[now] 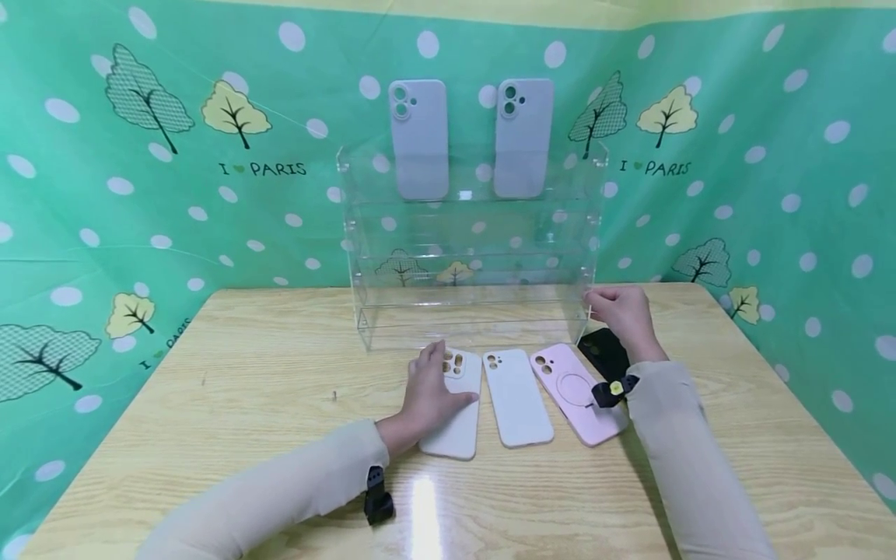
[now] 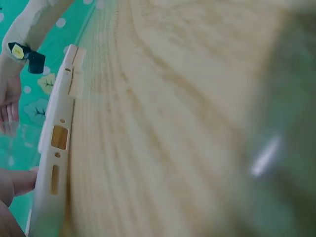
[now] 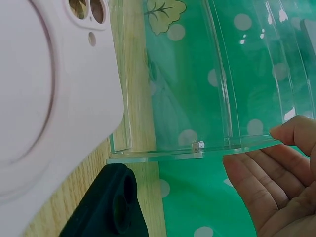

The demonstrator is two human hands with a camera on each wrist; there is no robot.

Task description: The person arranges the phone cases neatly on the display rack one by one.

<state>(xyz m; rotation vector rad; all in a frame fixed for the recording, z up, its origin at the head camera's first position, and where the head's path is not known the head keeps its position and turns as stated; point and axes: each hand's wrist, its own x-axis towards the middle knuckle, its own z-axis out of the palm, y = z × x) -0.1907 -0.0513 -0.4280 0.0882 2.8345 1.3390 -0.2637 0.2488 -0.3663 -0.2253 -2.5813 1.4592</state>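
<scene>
A clear acrylic display rack stands at the back of the table. My right hand pinches the rack's right side panel, thumb on the inner side and fingers on the outer. My left hand spans a white phone case lying in front of the rack, the thumb at its right edge and the fingers by its upper left. To its right lie another white phone case and a pink phone case with a ring. A black phone case lies partly hidden under the right arm.
Two pale phone cases, a left one and a right one, stand upright on the rack's top tier. Behind the rack hangs a green dotted cloth. A small mark shows on the wooden table.
</scene>
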